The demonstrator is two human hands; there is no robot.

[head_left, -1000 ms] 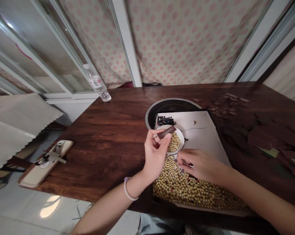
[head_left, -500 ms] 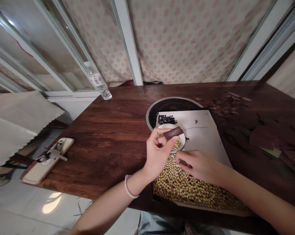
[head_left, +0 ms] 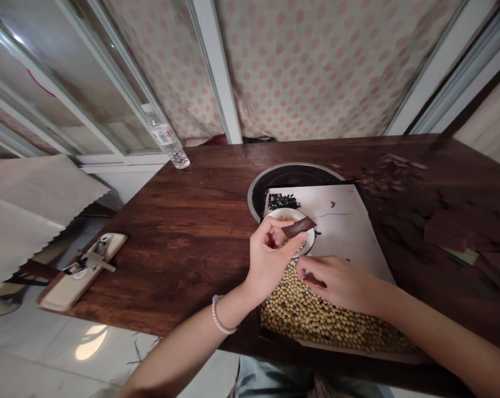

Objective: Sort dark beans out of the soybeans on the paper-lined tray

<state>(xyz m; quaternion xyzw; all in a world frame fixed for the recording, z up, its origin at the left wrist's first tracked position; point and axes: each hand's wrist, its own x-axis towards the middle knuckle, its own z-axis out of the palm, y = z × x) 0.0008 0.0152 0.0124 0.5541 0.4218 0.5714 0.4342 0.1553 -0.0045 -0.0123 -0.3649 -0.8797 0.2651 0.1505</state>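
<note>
The left hand (head_left: 268,265) has fingers clamped on a brown strip (head_left: 301,226) above the white dish (head_left: 310,240), at the tray's (head_left: 349,237) ten o'clock; the right hand (head_left: 341,281) curls, grip unclear. Seemingly most beads (head_left: 308,312) lie undished toward six o'clock.

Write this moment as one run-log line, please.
left hand: holds brown strip over white dish | right hand: curled over tan bean-like pieces in tray, grip unclear | dark beads: tray's far left corner

Likely home: polka-dot curtain (head_left: 324,66), glass panels (head_left: 96,83), wooden table (head_left: 183,221), tiled floor (head_left: 34,354).
</note>
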